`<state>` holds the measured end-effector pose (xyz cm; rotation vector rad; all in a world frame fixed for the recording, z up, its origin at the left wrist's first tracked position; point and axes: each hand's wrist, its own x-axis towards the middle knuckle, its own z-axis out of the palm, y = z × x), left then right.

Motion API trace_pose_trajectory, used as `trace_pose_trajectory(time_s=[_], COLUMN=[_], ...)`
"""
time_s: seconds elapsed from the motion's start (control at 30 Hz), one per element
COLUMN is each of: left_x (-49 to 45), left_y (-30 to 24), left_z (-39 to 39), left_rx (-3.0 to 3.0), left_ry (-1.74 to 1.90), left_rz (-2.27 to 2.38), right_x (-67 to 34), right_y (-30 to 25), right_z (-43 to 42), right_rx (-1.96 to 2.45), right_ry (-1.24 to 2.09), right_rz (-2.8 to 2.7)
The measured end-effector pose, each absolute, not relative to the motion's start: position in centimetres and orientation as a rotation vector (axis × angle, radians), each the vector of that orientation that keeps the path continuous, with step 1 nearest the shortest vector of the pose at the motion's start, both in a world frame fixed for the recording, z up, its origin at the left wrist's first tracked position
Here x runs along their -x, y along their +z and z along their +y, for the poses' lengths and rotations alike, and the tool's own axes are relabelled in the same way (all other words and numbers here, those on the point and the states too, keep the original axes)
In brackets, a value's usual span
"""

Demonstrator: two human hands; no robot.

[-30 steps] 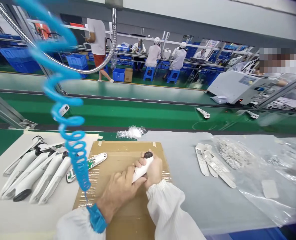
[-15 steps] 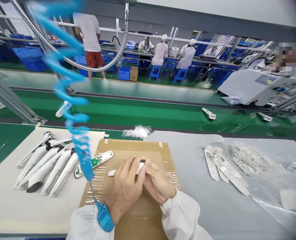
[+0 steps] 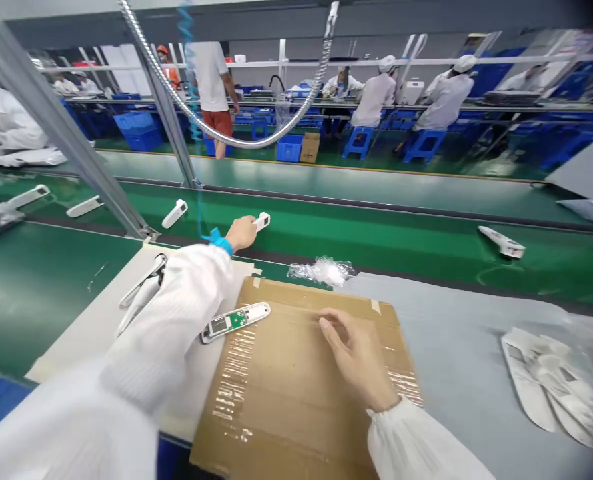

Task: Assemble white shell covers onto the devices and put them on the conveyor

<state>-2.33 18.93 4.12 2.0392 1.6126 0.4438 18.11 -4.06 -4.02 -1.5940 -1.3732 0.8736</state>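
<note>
My left hand is stretched far forward over the green belt. Its fingers are closed on a white handheld device with a dark window at its end. Above the cardboard sheet, my right hand is loosely curled, with a gap between thumb and fingers and nothing visible in it. On the sheet's left edge lies an opened white housing half with a green circuit board. Several white housings rest on the pale mat at left, partly hidden by my left sleeve.
Crumpled clear plastic lies behind the cardboard. White flat parts and a plastic bag are at right. More white devices lie on the green belt. A metal post stands at left; a flexible metal hose hangs above.
My hands have separated. The left hand went from the cardboard forward and left onto a device on the belt. The white piece they held together is no longer visible. The view has turned left.
</note>
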Motion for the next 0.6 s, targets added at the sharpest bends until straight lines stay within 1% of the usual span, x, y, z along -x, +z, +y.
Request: trace_pose_trajectory(time_s=[0.07,0.17,0.27,0.37,0.47,0.53,0.6], left_x=[2.5,3.2,4.6,6.6,7.9,7.6,6.0], left_y=[3.1,2.2,2.5,3.3,3.1,2.0,0.4], left_z=[20.9,21.7,20.1,16.3,10.5,6.3,2.6], left_rx=[-2.034,-2.045,-2.092,-2.137,-2.149,-2.092,-1.905], left_ry=[0.441,0.413,0.389,0.420,0.568,0.706,0.825], left_rz=[1.760,1.865,1.842,1.771,1.752,1.762,1.624], right_x=[-15.1,-10.9,-8.9,-9.6,-11.7,-12.9,-13.5], right_y=[-3.8,-3.6,-3.4,-3.1,-3.1,-3.4,-3.8], right_z=[-2.4,0.2,1.6,0.7,-1.9,-3.7,-5.2], right_rx=[1.519,1.444,1.406,1.399,1.482,1.521,1.466], right_ry=[0.784,0.662,0.684,0.740,0.853,1.016,1.162], right_rz=[-1.620,-1.967,-2.128,-2.196,-2.022,-1.687,-1.363])
